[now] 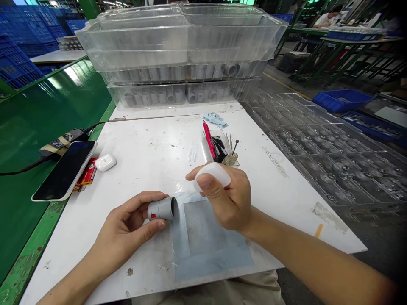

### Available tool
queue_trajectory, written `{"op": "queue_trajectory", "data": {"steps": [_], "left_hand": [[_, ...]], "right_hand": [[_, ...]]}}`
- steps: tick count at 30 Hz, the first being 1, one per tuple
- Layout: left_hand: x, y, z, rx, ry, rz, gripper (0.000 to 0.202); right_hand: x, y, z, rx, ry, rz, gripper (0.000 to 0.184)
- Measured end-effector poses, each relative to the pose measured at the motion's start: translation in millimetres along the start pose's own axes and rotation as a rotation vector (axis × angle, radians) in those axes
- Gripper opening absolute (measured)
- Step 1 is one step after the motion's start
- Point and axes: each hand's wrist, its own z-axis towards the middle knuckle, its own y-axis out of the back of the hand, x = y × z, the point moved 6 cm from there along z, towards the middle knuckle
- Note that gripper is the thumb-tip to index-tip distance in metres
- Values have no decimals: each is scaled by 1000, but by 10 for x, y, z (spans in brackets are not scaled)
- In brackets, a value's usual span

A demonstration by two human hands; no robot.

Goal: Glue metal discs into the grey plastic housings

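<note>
My left hand (127, 228) pinches a short grey plastic tube (161, 209); right hand (229, 199), 2 o'clock, clasps white rounded bottle (213, 174); next, aim at bore.

The right hand (227, 199) covers most of the white piece (213, 173), so its shape cannot be told. The grey tube (162, 209) has its rear end hidden in the left hand (127, 228), and its red mark is too small to read. The phone (65, 170) hides most of the red packet (86, 175). Both forearms run off the bottom edge.
</note>
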Motion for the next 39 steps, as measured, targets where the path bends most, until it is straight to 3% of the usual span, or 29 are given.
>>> {"op": "queue_trajectory", "data": {"steps": [27,33,36,39], "left_hand": [[54,61,21,36,-117,38,34],[22,6,-27,-42,20,50,36],[11,-23,-36,-36,17,18,36],[13,-14,-13,4,-67,-44,31]], "right_hand": [[-48,-72,-10,88,-33,-37,48],[-104,-26,-24,60,-186,71,48],[-160,20,-34,6,-273,131,47],[-168,22,-32,7,-279,147,46]]}}
